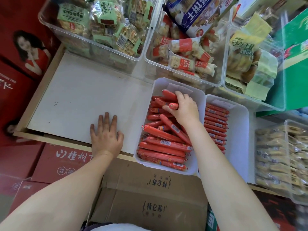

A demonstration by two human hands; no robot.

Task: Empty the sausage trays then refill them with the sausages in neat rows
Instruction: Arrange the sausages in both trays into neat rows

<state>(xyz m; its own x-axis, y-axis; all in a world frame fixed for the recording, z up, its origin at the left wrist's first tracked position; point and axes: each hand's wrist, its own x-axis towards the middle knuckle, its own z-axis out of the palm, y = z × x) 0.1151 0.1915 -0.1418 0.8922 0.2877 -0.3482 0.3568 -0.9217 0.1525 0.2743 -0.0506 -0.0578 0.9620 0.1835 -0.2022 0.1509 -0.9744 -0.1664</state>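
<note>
While my left hand lies flat with fingers spread on the bare white worktop, it holds nothing; I judge it is placed there to steady me as I lean in, and it marks the free space where emptied stock could be laid.

My right hand is curled round a few red sausages at the far end of the nearer-left white tray. One sausage end shows between my thumb and fingers, so the grip is a small bundle rather than a single piece. How many I hold I cannot tell.

That tray sits at the near edge of the worktop, just right of the bare area. Its contents lie in mixed directions: those near me run roughly left to right, while several in the middle cross them diagonally. This disorder is, in my judgement, the reason for emptying it first.

The second tray touches it on the right and carries thinner sausages in one tidy column along its left side, the rest showing bare floor.

Clear bins of wrapped snacks stand on the far side, and cartons lie below the near edge.

Assessment: emptying is at an early stage; most of the stock is in the tray.
</note>
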